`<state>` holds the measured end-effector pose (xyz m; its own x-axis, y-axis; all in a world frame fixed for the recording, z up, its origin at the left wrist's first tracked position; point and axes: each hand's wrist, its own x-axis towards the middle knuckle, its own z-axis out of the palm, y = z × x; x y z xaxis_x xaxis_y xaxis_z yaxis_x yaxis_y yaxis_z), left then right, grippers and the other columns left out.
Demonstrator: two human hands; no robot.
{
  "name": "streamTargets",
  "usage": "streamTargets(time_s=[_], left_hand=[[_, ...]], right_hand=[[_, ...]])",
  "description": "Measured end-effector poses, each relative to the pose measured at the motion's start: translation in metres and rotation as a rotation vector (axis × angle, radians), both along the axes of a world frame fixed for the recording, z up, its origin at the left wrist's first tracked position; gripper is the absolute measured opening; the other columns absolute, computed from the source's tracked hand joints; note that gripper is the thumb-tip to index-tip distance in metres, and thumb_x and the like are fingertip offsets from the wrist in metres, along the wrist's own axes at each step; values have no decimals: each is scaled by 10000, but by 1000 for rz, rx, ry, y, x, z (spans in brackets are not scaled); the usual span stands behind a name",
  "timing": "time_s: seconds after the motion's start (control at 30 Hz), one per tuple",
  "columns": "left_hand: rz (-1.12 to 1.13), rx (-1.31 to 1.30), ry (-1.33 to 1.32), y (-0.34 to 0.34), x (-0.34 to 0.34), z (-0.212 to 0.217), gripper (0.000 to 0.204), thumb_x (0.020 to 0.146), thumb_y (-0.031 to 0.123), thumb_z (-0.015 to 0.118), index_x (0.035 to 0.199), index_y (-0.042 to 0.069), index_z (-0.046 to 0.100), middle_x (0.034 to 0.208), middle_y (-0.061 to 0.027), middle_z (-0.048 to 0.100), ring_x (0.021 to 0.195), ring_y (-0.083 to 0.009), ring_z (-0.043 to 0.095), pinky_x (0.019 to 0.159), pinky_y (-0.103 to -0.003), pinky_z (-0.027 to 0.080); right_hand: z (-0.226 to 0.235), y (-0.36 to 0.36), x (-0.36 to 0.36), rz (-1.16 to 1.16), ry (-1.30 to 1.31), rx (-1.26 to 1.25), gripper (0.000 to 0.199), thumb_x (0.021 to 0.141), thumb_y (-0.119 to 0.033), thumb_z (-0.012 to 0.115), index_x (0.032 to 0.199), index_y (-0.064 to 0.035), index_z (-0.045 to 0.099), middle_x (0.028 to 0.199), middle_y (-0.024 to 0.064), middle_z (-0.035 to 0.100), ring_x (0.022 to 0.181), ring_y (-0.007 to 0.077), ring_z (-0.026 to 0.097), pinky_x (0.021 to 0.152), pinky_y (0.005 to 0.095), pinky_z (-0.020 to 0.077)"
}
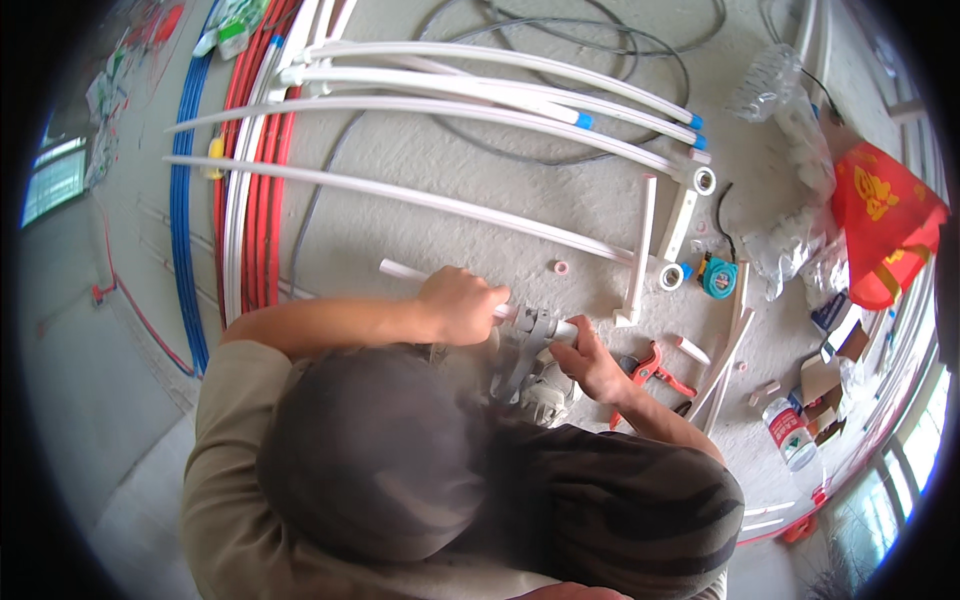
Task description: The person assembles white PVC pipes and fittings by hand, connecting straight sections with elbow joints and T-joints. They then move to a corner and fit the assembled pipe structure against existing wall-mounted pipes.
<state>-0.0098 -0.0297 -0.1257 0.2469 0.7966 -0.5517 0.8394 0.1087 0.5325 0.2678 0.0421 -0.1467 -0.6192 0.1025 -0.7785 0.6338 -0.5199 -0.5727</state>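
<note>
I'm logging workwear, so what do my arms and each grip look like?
The left arm has a plain beige sleeve ending near the elbow. The right forearm is bare, any sleeve hidden behind the knee. The left grip and right grip are ungloved, no watch visible.

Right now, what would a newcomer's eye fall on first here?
Probably the red bag with gold print at far right, then the blue pipes and red pipes on the left. At centre, the left hand grips a white pipe and the right hand a white piece, with a grey tool between.
</note>
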Motion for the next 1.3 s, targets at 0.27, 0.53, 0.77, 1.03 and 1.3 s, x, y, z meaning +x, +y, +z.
streamTargets(time_s=[0.27,0.53,0.77,1.03,1.3], left_hand=[[10,228,-198,-10,-11,-2,247,873,275,744,898,58,628,767,-136,689,708,-370,688,612,-486,520],[3,323,-225,-19,-20,-9,270,958,293,677,835,63,606,757,-118,663,681,-351,689,561,-472,516],[60,299,-181,-30,-38,-10,267,948,292,693,834,64,616,743,-131,668,662,-353,685,560,-470,518],[181,326,-169,-29,-66,46,216,894,216,764,981,62,640,795,-133,677,706,-352,685,607,-446,532],[50,486,-210,5,-36,76,253,864,180,788,1022,45,643,787,-92,606,697,-307,658,600,-422,527]], right_hand=[[-5,16,1,-97,101,-91,416,1051,-336,625,1265,19,585,927,28,639,790,80,542,698,263,476],[-5,15,5,-159,96,-69,306,1026,-273,652,1117,17,692,872,32,719,672,78,547,610,257,471],[2,14,7,-181,103,-26,315,1029,-279,649,1081,29,690,868,43,726,680,90,575,630,271,482],[-5,10,17,-221,185,-55,343,1078,-312,582,1124,20,659,915,78,738,688,89,625,627,234,452],[-6,13,24,-348,106,-289,378,1075,-342,580,1018,20,671,878,105,737,585,127,632,562,251,458]])
